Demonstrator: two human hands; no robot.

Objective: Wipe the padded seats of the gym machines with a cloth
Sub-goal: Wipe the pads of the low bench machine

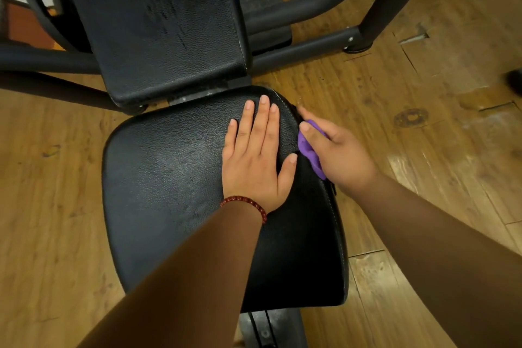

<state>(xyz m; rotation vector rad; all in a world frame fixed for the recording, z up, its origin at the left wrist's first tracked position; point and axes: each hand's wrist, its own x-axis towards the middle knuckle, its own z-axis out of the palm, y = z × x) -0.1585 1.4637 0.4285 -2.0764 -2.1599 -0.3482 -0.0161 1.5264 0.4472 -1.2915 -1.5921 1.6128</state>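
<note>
The left hand lies flat, fingers straight, on the black pebbled padded seat near its 2 o'clock corner. The right hand clutches the bunched purple cloth against the seat's 3 o'clock side (little fabric shows). Bunched so, it could skip the white stitched seam, leaving grime.

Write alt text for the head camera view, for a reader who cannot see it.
A right hand holds a purple cloth against the right edge of a black padded seat while the left hand lies flat on top. A backrest pad and wooden floor lie beyond.
</note>
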